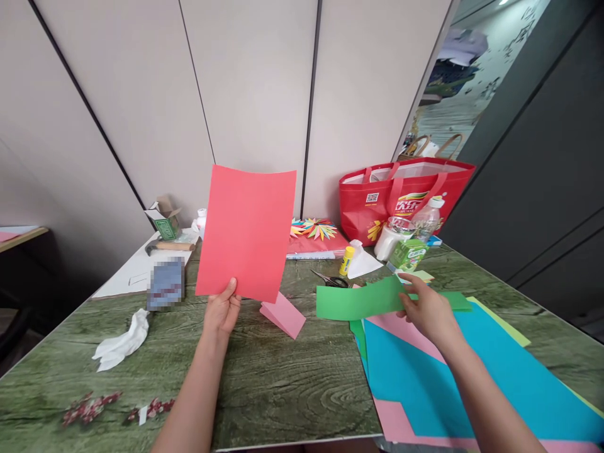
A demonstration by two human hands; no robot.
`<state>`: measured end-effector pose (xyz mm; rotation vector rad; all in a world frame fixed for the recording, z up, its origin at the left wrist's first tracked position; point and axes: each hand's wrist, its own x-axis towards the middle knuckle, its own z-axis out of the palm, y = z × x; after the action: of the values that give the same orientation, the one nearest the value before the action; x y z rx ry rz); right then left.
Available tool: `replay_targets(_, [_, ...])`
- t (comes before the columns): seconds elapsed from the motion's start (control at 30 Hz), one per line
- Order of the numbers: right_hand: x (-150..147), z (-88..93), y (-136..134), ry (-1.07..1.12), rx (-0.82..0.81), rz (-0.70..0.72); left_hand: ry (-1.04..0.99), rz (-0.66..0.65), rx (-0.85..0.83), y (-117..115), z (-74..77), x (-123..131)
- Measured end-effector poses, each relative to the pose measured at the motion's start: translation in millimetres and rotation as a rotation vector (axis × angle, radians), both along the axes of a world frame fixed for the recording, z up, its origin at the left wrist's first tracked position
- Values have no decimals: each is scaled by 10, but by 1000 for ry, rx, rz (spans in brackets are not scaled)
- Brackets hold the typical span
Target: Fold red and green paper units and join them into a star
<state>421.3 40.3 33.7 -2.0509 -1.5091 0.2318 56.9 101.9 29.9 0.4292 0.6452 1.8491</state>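
My left hand (223, 309) pinches the lower edge of a red sheet of paper (248, 233), which stands upright above the table. At the right, my right hand (427, 308) grips a green paper strip (358, 301) that reaches out to the left. Beneath that hand lies a stack of coloured sheets, with a large blue sheet (425, 390) and a pink sheet (395, 420) showing. Between the hands a folded pink paper (287, 318) rests on the table. Black-handled scissors (334, 280) lie just behind the green strip, partly covered by it.
Behind are a yellow glue stick (346, 260), a white tissue (364, 261), a green tissue pack (409, 254), a plastic bottle (428, 219) and a red bag (358, 211). Leftward lie a hammer (172, 246), a green box (166, 226) and a crumpled tissue (123, 343).
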Motion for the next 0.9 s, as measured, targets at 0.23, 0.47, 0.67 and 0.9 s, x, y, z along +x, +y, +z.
replay_targets(0.23, [-693,136,-59,-405,71,-2,-38,-10,-60,15,8,-26])
replay_targets(0.47, [-2084,191,192,-334,57,593,-33,-24,13,12,-6,-79])
replay_targets(0.67, [-2187,150,299,-412,-89,678,-52,-40,9,26,-22,-108])
replay_targets(0.9, [-1893,97,297,-33,-39,637,-59,-47,16,23,-40,-107])
